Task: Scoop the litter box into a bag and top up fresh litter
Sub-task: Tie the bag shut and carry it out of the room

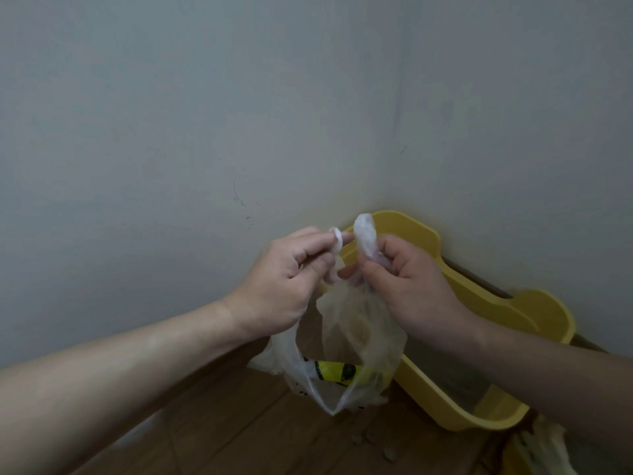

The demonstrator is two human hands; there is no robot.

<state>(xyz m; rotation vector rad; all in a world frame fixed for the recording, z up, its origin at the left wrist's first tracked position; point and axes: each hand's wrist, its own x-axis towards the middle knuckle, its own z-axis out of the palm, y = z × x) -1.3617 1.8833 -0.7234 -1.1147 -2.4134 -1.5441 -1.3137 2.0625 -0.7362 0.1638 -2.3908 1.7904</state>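
Note:
A thin clear plastic bag (356, 341) hangs in the air in front of me, with a yellow and black printed patch low on it. My left hand (284, 286) pinches one twisted handle strip, which loops over its fingertips. My right hand (407, 282) grips the other handle, whose end sticks up above its fingers. Both hands meet at the bag's top, above the yellow litter box (479, 296) set in the room corner. What the bag holds is blurred. Grey litter shows inside the box on the right.
Two grey walls (205, 114) meet behind the box. Below lies a wooden floor (219, 426) with a few stray litter pellets (371, 440). Another whitish bag (544, 447) sits at the bottom right, next to the box.

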